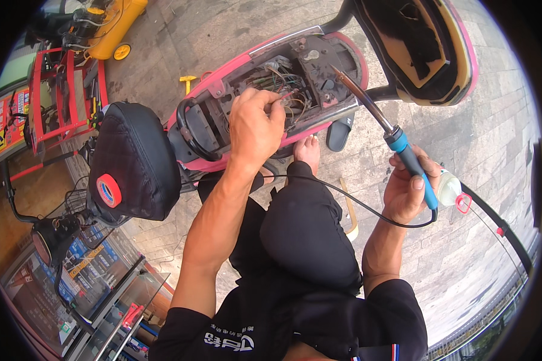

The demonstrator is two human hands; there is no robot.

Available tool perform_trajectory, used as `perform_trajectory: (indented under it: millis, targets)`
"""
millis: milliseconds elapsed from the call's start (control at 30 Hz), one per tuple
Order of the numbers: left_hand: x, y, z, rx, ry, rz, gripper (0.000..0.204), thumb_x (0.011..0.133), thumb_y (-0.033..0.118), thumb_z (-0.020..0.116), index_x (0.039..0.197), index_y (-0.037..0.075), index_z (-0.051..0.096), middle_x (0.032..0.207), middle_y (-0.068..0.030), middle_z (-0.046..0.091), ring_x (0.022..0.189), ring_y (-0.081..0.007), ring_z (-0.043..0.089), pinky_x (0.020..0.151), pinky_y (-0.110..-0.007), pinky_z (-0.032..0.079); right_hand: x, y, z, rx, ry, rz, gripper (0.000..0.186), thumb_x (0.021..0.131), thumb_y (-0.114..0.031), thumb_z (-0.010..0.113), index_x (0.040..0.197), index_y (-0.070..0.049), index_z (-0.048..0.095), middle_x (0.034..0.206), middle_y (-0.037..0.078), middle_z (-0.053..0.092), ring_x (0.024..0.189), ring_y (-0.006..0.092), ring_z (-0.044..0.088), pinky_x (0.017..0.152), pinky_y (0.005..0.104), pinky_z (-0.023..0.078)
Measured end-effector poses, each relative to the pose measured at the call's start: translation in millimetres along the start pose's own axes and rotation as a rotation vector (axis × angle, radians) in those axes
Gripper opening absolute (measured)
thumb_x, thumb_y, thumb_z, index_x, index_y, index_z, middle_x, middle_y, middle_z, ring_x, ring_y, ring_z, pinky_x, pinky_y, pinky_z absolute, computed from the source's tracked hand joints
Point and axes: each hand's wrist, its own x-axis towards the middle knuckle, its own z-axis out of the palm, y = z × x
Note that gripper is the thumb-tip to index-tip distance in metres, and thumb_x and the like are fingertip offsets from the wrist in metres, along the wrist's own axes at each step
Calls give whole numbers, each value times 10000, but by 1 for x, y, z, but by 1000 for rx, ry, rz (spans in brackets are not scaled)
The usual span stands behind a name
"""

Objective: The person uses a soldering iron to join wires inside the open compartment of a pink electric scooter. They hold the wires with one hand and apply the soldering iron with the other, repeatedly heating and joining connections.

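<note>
A blue-handled soldering iron [414, 162] rests in my right hand [406, 189], its long metal shaft angled up and left toward the scooter, the tip clear of the wires. Its black cord [367, 207] loops across above my knees. My left hand [256, 123] is closed in a pinch over the open body of a pink scooter [256, 60], with a thin reddish wire [289, 94] at its fingertips. A tangle of thin wires [283, 78] lies in the compartment just beyond those fingers. My left palm is turned away from view.
A black seat [135, 159] with a red tape roll [109, 191] on it stands at left. The scooter's raised seat [418, 48] is at upper right. A yellow-headed hammer [188, 83], yellow compressor tank [115, 27], red rack [57, 99], dark slipper [339, 133] and clear jug [448, 188] surround the work.
</note>
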Motion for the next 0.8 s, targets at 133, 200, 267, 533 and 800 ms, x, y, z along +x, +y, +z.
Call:
perform_trajectory:
  millis: [133,200,267,533,800]
  targets:
    - [4,-3,2,-223,-85,-193,127,810,95,674,886,9,728,838,-143,659,748,-293,641,756,-411,501,0,-1,-2,-5,4,-7,404,919,-288,698,1236,-61,589,1145,249,620,878,250,640,812,364,550]
    - [6,-5,2,-267,-113,-198,119,808,88,680,883,4,718,817,-128,647,719,-260,633,720,-383,499,-1,-1,-2,9,14,-9,408,911,-282,713,1215,-44,580,1154,257,620,876,265,657,808,376,564]
    - [9,-5,2,-250,-125,-150,106,811,74,692,882,-4,701,777,-100,624,690,-208,614,660,-342,491,-1,0,-2,38,38,-12,424,895,-272,743,1173,-7,563,1172,271,621,874,297,692,797,400,592]
    - [8,13,-2,303,-84,317,91,775,87,691,850,51,654,872,-88,581,875,-331,548,756,-450,425,-3,3,-3,38,23,12,426,896,-269,740,1178,-6,559,1167,277,622,878,301,694,790,394,597]
    - [6,13,2,428,-75,454,42,813,115,636,835,82,649,872,-68,565,867,-293,531,742,-429,400,-5,3,-6,-10,-15,31,421,911,-281,726,1181,-9,552,1157,276,626,849,282,682,774,383,582]
